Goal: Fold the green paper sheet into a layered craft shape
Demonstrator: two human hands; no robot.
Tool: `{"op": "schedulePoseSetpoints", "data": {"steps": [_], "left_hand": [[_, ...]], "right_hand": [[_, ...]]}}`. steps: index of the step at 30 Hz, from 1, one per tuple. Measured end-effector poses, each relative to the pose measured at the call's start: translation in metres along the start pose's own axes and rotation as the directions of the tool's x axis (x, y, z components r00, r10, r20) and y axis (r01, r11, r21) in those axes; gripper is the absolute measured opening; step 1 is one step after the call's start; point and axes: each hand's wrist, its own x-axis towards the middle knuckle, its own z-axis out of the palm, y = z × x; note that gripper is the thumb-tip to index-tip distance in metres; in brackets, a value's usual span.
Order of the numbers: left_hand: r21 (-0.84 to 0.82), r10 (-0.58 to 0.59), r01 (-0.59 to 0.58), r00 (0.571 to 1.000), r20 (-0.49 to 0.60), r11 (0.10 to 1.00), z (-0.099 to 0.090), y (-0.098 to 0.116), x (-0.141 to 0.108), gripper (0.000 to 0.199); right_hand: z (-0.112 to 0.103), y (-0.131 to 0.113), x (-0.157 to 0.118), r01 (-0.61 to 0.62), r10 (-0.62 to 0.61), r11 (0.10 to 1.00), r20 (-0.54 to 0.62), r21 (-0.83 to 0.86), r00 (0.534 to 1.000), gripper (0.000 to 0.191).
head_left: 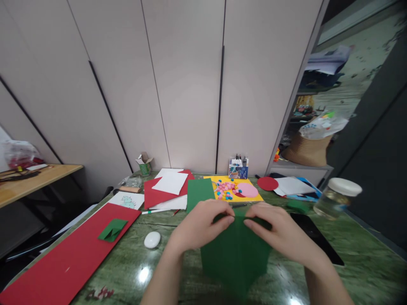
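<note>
Centrally, two bare hands pinch one green sheet [237, 258] by its upper edge over a green bench [171, 271]; the sheet hangs down toward the viewer, creased along its middle. The left hand [205, 224] is closed, thumb against fingertips, on the sheet; the right hand [280, 228] grips it the same way, a small gap between them

Along the bench's left edge lies one long red sheet [63, 258], bearing one folded green piece [112, 230]. One white oval object [152, 239] sits between it and the left hand. Toward the far edge are one flat green sheet [199, 192], one yellow sheet [254, 184] with many small pink, blue and yellow pieces, and one pen box [238, 168]. Near the right edge stand one lidded jar [332, 203] and, lying flat beside it, one black slab [314, 235]
</note>
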Motion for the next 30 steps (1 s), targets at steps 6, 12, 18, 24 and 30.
{"op": "schedulePoseSetpoints", "data": {"steps": [6,12,18,24,30], "left_hand": [[-0.059,-0.075,0.072,0.996,-0.057,0.996,-0.003,-0.015,0.000,0.014],[-0.015,-0.045,0.043,0.989,-0.140,0.999,-0.002,-0.019,0.000,0.016],[-0.008,-0.049,0.049,0.986,-0.159,0.999,-0.001,-0.018,-0.001,0.016],[-0.015,-0.047,0.045,0.983,-0.177,0.999,-0.002,-0.016,-0.002,0.017],[-0.019,-0.038,0.035,0.980,-0.197,0.999,-0.001,-0.015,-0.002,0.016]], "right_hand": [[-0.001,0.009,0.001,-0.046,0.046,0.999,-0.050,0.015,0.998,0.021],[0.003,0.011,-0.001,-0.019,0.023,0.999,-0.113,0.032,0.993,0.018],[0.004,0.014,-0.001,-0.005,0.008,1.000,-0.140,0.024,0.990,0.019],[0.006,0.014,-0.002,-0.003,0.005,1.000,-0.169,0.014,0.986,0.019],[0.005,0.012,-0.002,-0.005,0.011,0.999,-0.157,0.040,0.988,0.017]]}}
